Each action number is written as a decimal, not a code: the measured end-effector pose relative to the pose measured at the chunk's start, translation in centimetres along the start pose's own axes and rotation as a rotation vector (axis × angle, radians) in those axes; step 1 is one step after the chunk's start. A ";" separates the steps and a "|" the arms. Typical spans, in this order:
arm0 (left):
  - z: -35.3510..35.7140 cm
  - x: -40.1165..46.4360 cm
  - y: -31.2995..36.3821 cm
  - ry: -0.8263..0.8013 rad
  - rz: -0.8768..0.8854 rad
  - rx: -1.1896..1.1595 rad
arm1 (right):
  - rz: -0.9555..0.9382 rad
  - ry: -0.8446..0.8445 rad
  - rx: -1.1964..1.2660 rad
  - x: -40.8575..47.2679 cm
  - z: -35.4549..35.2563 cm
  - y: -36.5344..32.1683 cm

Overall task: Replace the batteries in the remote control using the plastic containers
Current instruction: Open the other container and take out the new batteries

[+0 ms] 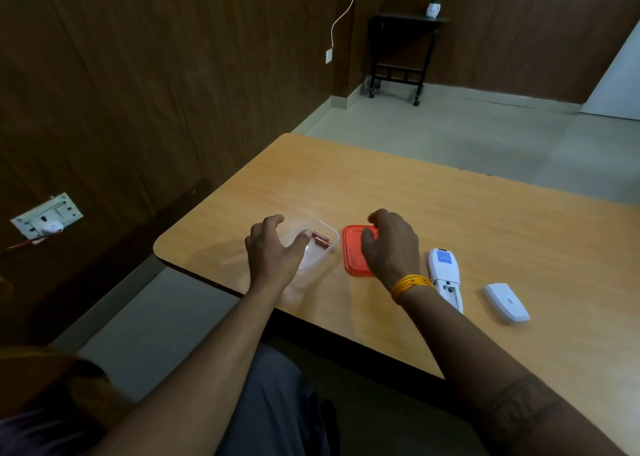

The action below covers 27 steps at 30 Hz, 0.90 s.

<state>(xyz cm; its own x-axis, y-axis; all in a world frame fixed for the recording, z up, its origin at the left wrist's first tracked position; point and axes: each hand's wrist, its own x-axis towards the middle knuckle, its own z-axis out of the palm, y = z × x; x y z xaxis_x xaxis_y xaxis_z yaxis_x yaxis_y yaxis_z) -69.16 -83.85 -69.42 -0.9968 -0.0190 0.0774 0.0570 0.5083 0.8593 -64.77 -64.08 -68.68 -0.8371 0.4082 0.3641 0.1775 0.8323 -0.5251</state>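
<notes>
A wall socket (46, 218) with a white plug in it is sitting on the dark wood panelling at far left, off the desk (450, 213).

Near the desk's left corner, the left hand (273, 251) is curling around the near-left side of a clear plastic container (311, 247); its thumb is lying against the container's near wall and its fingers are arching over the far-left rim, so it is grasping the container. Two red batteries (321, 240) are lying side by side inside the container, toward its right end, just beyond the thumb tip and not touched by the hand.

Just right of the container, and apart from it by a narrow strip of desk, a red lid (353, 251) is lying flat. The right hand (391, 244) is resting over the lid's right half with fingers bent downward; the fingertips are reaching the lid's far edge, and the thumb is pressing on its top. Whether the hand is actually gripping the lid or only touching it cannot be told. A yellow band (410, 284) is circling that wrist.

Right of the wrist, toward the desk's near edge, the white remote control (445, 275) is lying face down with its battery bay open. Further right, well apart from both hands, its white battery cover (507, 303) is lying by itself.

Beyond the desk, a dark side table (401, 50) on wheels is standing in the room's far corner.
</notes>
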 end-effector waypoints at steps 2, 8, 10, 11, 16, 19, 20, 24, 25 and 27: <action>0.0 0.2 0.6 0.073 0.173 0.035 | -0.072 -0.027 0.044 0.0 0.3 -1.4; 1.3 2.0 1.4 0.053 0.401 0.262 | -0.187 -0.185 -0.059 0.7 2.4 -4.7; 1.7 2.7 1.4 -0.035 0.425 0.299 | -0.172 -0.226 -0.168 1.2 3.1 -5.0; 1.8 3.0 1.4 -0.085 0.434 0.337 | -0.161 -0.248 -0.219 1.5 3.4 -5.0; 2.3 4.4 1.6 -0.249 0.424 0.506 | -0.103 -0.309 -0.265 2.6 4.4 -5.2; 2.3 5.0 1.6 -0.247 0.410 0.512 | -0.091 -0.320 -0.272 2.9 4.8 -5.2; 2.3 5.0 1.6 -0.254 0.410 0.514 | -0.089 -0.326 -0.274 3.0 4.9 -5.1; 2.2 4.9 1.5 -0.290 0.432 0.516 | -0.066 -0.347 -0.247 3.1 5.3 -5.1; 2.3 4.9 1.6 -0.285 0.437 0.511 | -0.049 -0.349 -0.220 3.1 5.3 -5.1; 2.4 5.0 1.5 -0.267 0.450 0.486 | 0.011 -0.334 -0.112 2.9 5.1 -5.2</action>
<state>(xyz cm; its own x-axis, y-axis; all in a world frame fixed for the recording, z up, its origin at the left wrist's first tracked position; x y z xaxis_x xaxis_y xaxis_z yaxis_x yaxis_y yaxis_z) -74.18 -81.06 -68.95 -0.8654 0.4629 0.1917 0.4970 0.7448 0.4452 -70.78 -69.18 -68.80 -0.9546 0.2877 0.0775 0.2276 0.8719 -0.4336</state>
